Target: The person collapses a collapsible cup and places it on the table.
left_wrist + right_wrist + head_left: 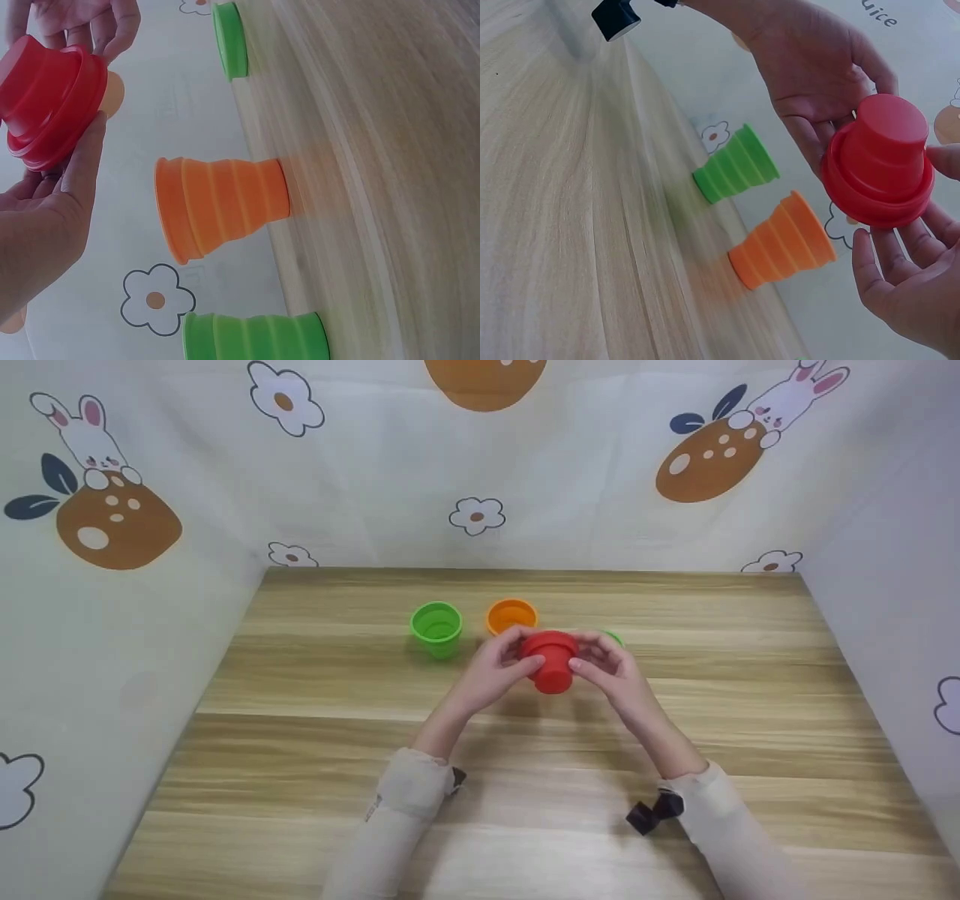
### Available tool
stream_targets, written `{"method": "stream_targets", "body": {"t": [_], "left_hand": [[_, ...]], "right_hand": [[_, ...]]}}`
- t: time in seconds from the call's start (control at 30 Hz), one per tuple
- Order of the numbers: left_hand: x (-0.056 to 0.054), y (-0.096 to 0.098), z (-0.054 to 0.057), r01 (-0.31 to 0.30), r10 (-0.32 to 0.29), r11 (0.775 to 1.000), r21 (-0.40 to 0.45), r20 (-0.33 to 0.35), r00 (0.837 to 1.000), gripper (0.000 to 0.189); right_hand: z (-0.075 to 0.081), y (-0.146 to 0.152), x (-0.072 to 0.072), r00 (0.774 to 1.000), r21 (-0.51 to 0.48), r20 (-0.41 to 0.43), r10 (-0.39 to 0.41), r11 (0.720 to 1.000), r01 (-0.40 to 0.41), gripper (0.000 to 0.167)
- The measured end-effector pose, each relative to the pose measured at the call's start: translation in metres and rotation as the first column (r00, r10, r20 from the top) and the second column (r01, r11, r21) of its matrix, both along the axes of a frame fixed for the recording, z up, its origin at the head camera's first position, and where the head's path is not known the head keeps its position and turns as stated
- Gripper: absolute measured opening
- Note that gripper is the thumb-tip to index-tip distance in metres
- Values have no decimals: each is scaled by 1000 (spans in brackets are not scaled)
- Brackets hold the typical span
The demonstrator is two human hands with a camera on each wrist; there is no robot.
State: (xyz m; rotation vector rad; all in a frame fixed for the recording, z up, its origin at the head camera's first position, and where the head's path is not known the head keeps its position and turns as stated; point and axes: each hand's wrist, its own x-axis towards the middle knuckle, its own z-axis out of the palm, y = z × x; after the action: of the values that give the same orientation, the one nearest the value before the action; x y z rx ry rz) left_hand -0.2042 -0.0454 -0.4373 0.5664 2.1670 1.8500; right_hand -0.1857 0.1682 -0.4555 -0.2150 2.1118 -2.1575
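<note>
Both hands hold a red collapsible cup (553, 664) above the table, its narrow end tilted toward the head camera. Part of its wall is folded into a wide ring at the rim, while the narrow part stands out. My left hand (495, 671) grips it from the left, thumb on the side and fingers behind the rim. On the other side my right hand (621, 673) holds it the same way, thumb against the narrow part. In the right wrist view, several fingers of the right hand (911, 285) reach under the rim of the red cup (889, 161).
Beyond the hands, an extended green cup (436, 626) and an extended orange cup (512, 615) stand upright. A low, flat green piece (231, 41) sits on the wooden table (300, 765), mostly behind the right hand in the head view. Patterned cloth (375, 472) walls the table's back and sides.
</note>
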Motion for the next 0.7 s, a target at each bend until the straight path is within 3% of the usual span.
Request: {"method": "stream_targets", "body": {"t": [0.7], "left_hand": [[2,0,0,-18,17,999,-50,-23,1000,29]], "right_hand": [[1,-2,1,997,54,-61,48,998,-44,41]]}}
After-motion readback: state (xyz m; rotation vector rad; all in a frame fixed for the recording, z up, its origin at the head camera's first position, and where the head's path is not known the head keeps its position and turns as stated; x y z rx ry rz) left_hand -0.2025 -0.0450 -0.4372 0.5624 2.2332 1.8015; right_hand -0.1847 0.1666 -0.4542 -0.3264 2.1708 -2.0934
